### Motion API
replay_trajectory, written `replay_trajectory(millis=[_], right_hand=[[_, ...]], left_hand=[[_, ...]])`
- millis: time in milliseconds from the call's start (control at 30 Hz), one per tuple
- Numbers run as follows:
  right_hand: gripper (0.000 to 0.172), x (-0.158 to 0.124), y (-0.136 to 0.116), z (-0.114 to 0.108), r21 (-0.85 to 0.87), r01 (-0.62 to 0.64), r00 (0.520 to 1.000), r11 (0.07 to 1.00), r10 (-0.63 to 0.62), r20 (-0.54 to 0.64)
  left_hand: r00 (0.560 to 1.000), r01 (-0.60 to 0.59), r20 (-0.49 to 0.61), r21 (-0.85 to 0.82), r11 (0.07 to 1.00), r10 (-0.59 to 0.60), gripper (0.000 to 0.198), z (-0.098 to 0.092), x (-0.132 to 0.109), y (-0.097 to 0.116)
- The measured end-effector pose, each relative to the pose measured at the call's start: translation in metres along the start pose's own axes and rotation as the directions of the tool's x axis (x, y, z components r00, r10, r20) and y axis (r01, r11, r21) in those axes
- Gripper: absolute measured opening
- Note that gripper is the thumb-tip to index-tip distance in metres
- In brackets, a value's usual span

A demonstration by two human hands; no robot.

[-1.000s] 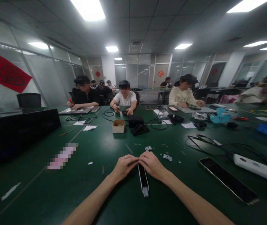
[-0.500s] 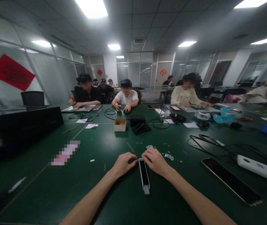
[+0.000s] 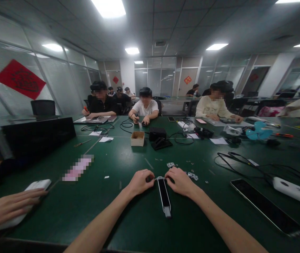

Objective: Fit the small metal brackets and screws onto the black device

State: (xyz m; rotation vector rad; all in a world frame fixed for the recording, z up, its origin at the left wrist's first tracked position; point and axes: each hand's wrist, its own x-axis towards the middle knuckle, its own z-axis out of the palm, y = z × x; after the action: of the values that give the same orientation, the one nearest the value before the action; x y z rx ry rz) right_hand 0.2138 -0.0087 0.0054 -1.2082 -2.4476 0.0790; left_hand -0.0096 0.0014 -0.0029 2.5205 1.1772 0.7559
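Observation:
A slim black-faced device (image 3: 164, 193) with a white rim and a grey plug-like end lies lengthwise on the green table. My left hand (image 3: 141, 182) is at the left of its far end, thumb and index finger pinched together. Opposite it, my right hand (image 3: 180, 181) has its fingers closed at the right of that end. A tiny light-coloured bit shows by the left fingertips; what either pinch holds is too small to make out. Just beyond the right hand lie small silver metal parts (image 3: 192, 176) and several tiny loose pieces.
A smartphone (image 3: 266, 207) and a white power strip (image 3: 294, 192) with black cables lie at right. Farther off stand a small open box (image 3: 137, 139) and a black case (image 3: 157, 134). Another person's hand (image 3: 15, 205) rests on a white object at left. Several people sit opposite.
Another person's hand has come in at the left with the white object, which has slid further into view. The view has shifted slightly; my hands stay at the device's far end.

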Motion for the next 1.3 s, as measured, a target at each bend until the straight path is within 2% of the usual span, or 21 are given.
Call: replay_trajectory(millis=[700, 933, 1300], right_hand=[[0.014, 0.0, -0.002, -0.003, -0.005, -0.05, 0.998, 0.999, 0.05, 0.047], [0.018, 0.002, -0.005, -0.008, -0.041, -0.081, 0.989, 0.996, 0.085, 0.12], [0.021, 0.001, -0.007, -0.011, -0.002, -0.118, 0.981, 0.993, 0.117, 0.154]], left_hand=[[0.999, 0.04, 0.015, -0.01, 0.999, -0.039, 0.012, 0.002, -0.001, -0.002], [0.997, 0.04, 0.063, 0.005, 0.999, -0.04, 0.013, 0.003, 0.0, -0.002], [0.994, 0.017, 0.109, 0.028, 0.999, -0.02, 0.018, 0.001, 0.0, 0.001]])
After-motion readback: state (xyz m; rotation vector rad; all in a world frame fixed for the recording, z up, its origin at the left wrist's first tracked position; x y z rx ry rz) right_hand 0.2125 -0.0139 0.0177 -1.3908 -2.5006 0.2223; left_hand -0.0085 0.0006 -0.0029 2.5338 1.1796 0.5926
